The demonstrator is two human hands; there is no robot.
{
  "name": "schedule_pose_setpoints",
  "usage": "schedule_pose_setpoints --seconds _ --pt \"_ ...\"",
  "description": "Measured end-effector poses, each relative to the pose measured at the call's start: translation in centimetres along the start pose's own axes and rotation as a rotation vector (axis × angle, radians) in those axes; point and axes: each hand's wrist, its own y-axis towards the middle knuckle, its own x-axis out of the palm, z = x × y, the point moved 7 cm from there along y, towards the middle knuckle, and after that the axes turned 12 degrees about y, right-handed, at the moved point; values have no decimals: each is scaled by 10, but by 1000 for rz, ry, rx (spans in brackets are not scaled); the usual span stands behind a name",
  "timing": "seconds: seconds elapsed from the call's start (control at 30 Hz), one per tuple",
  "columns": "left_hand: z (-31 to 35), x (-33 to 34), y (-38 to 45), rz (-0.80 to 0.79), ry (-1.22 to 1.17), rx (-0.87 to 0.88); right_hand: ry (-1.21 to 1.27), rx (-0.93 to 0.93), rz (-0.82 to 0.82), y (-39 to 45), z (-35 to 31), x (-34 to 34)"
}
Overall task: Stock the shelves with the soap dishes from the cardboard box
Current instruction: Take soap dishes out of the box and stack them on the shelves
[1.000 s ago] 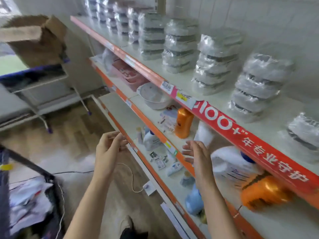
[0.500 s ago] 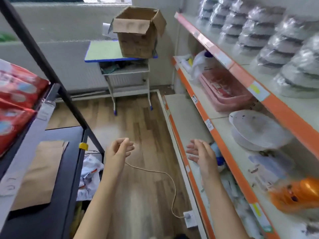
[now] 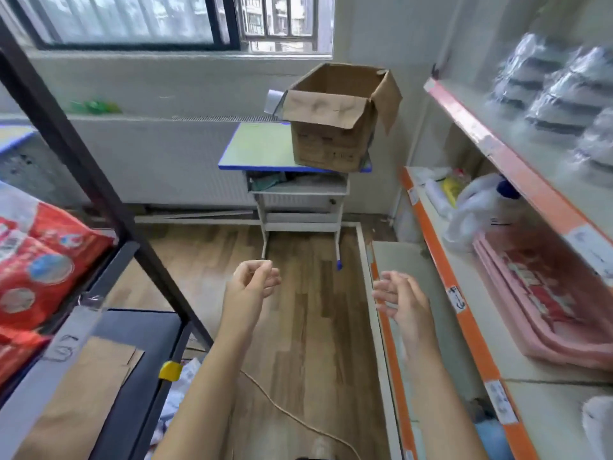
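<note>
Both hands hang empty over the wooden floor [image 3: 308, 343], held out in front of the person. On the near side, the left hand [image 3: 253, 283] has its fingers loosely curled with nothing in them, and the right hand [image 3: 403, 298] is relaxed, fingers slightly spread, just beside the orange edge of the lower shelf [image 3: 428, 293]. A thin cord [image 3: 292, 413] trails across the floor below the left forearm. To the left stands a dark metal rack [image 3: 99, 194] with red packages [image 3: 39, 260] and a flat piece of brown cardboard [image 3: 83, 393] on it.

On the right, a stack of pink trays [image 3: 547, 320] lies on the middle shelf, with a white plastic bag [image 3: 477, 210] behind them. Above, wrapped soap dishes [image 3: 564, 94] sit in stacks on the top shelf [image 3: 491, 141], blurred in this view.

Farther off, well apart from both hands and straight ahead, the cardboard box [image 3: 335, 134] stands open on a small blue-edged desk [image 3: 258, 147] under the window [image 3: 132, 21]. Its flaps are up, one corner overhangs the desk's edge, and what is inside cannot be seen.
</note>
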Motion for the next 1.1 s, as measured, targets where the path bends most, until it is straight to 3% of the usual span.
schedule_pose_setpoints --seconds 0.13,0.33,0.63,0.87,1.1 --pt "33 13 70 61 29 25 34 -9 -31 81 -24 39" --pt "31 45 161 82 7 -55 13 54 -99 174 -22 83" --pt "86 109 382 30 -106 -20 37 -63 -44 375 -78 168" --pt "184 168 535 -119 -6 163 49 -192 -64 505 -152 226" --pt "251 235 656 -246 101 303 -126 -294 -96 641 -200 276"
